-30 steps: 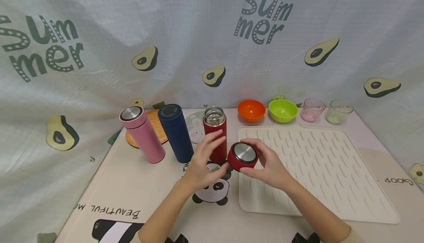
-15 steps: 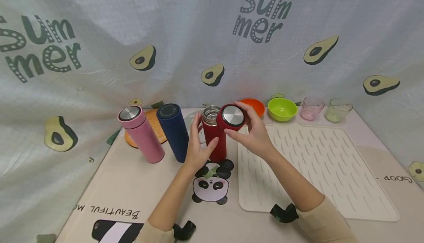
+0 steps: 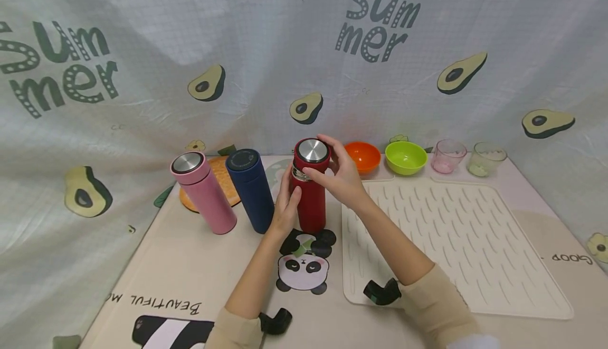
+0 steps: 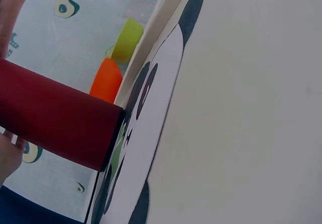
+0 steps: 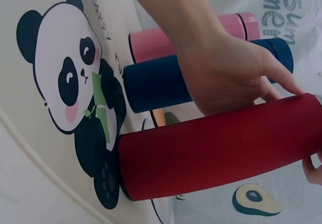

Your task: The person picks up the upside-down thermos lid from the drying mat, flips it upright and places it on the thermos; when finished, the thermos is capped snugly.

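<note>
Red bottle [image 3: 312, 210]: upright on the table [image 3: 190, 264], at the far end of the panda print [image 3: 302, 271]. Red lid [image 3: 312, 151]: over its mouth, steel neck [image 3: 300, 175] partly exposed; seating cannot be confirmed. Right hand [image 3: 345, 179]: fingers and thumb grasping the lid. Left hand [image 3: 286, 209]: gripping the bottle's side. Blue bottle [image 3: 252, 190]: near, to the left

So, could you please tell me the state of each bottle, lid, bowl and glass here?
Pink bottle: upright, closed.
Blue bottle: upright, closed.
Red bottle: upright, steel neck partly showing, held by the left hand.
Red lid: over the neck, not fully down, in the right hand.
Orange bowl: right way up, open, partly hidden.
Green bowl: right way up, open.
Pink glass: upright, open.
Pale green glass: upright, open.
</note>
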The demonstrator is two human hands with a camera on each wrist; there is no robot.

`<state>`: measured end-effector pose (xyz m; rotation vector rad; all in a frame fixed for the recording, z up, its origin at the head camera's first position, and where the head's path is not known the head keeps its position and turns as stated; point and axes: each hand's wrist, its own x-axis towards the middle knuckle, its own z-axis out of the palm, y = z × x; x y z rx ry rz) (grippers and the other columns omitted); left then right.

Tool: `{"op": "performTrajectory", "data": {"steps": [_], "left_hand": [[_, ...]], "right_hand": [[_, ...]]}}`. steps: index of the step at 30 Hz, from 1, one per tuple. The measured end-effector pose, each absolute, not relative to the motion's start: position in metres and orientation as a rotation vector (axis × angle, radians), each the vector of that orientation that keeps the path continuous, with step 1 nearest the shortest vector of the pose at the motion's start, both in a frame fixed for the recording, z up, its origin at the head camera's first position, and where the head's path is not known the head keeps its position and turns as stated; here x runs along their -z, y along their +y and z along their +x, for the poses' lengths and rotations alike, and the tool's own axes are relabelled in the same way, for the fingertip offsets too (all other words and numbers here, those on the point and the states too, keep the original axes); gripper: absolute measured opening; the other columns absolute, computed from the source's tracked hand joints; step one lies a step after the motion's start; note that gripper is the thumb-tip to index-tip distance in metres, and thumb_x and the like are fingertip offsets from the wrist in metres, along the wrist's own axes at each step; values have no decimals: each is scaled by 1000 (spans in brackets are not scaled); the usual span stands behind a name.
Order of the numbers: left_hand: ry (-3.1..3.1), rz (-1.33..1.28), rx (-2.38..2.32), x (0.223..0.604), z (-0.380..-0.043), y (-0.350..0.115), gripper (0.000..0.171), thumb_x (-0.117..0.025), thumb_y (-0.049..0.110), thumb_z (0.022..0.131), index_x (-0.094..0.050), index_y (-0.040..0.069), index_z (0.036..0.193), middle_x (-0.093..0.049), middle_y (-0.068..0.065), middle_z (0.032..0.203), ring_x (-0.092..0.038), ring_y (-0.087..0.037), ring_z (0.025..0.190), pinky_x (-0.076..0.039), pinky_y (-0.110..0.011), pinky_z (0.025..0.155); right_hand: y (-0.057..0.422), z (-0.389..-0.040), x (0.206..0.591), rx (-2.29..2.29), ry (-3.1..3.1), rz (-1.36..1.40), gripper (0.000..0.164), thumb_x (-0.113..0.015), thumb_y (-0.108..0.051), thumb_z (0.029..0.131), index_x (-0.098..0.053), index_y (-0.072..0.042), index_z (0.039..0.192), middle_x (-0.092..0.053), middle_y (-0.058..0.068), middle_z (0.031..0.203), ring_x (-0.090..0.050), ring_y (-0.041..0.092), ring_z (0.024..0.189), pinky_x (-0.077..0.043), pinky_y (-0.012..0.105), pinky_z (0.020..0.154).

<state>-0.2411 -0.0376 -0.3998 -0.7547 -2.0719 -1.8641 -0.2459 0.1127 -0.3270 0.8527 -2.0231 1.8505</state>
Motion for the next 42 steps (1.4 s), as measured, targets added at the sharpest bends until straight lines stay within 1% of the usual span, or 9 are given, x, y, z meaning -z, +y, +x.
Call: {"op": "performTrajectory", "data": {"steps": [5, 9, 16, 23, 27, 30, 33, 35, 42], "left_hand": [[-2069, -789, 1980, 404, -246, -37, 57, -28, 7, 93, -3, 0, 144, -20, -25, 143, -26, -38, 130, -26, -51, 103], [-2062, -813, 1972, 406, -247, -39, 55, -28, 6, 95, -4, 0, 144, -24, -27, 141, -30, -40, 126, -29, -53, 101], [-2050, -825, 1982, 405, -246, -39, 54, -28, 4, 94, -6, -1, 143, -15, -24, 144, -20, -37, 132, -21, -53, 105], [-2042, -846, 1984, 406, -248, -39, 55, -25, 2, 93, -5, -1, 143, -16, -24, 144, -23, -37, 130, -24, -52, 104], [-2045, -842, 1976, 407, -248, -40, 55, -25, 3, 94, -3, 0, 144, -16, -24, 145, -23, -37, 130, -24, -52, 104], [-2036, -846, 1982, 407, -248, -40, 55, -25, 3, 93, -3, 0, 144, -18, -25, 143, -25, -38, 128, -26, -52, 103], [-2029, -849, 1993, 407, -248, -40, 55, -24, 2, 93, -3, 0, 144, -22, -27, 140, -30, -39, 125, -28, -53, 101], [-2029, -849, 2002, 408, -248, -40, 54, -23, 2, 94, -3, 1, 144, -22, -27, 140, -31, -40, 124, -29, -53, 101], [-2035, -852, 2011, 408, -249, -40, 55, -25, 9, 96, -1, 2, 145, -20, -26, 142, -28, -39, 126, -28, -53, 101]], "right_hand": [[110, -249, 332, -1895, -2008, 853, 63, -62, 11, 78, -32, 9, 134, -43, 24, 128, -46, 31, 112, -40, 40, 96], [107, -251, 335, -1925, -1977, 882, 64, -61, 12, 78, -31, 8, 134, -42, 24, 129, -45, 30, 112, -41, 38, 96], [102, -252, 341, -1938, -1947, 909, 63, -62, 12, 77, -32, 8, 133, -44, 25, 124, -48, 29, 106, -46, 25, 88], [99, -255, 343, -1940, -1921, 876, 62, -65, 15, 73, -33, 10, 127, -43, 24, 123, -45, 29, 109, -42, 31, 94], [98, -265, 351, -1935, -1951, 873, 69, -68, 10, 73, -31, 6, 131, -41, 21, 125, -42, 28, 112, -43, 36, 93], [100, -273, 358, -1963, -1973, 899, 70, -65, 7, 77, -28, 1, 136, -40, 19, 129, -42, 28, 114, -42, 39, 94], [103, -275, 360, -2000, -1976, 954, 66, -59, 2, 82, -27, -2, 140, -41, 19, 130, -44, 28, 113, -42, 38, 94], [105, -276, 361, -2022, -1956, 988, 62, -57, -2, 84, -29, -1, 139, -42, 19, 129, -46, 28, 111, -43, 36, 94], [107, -280, 365, -2053, -1837, 1020, 59, -67, -7, 82, -37, 0, 132, -47, 16, 123, -49, 25, 107, -45, 31, 91]]}}
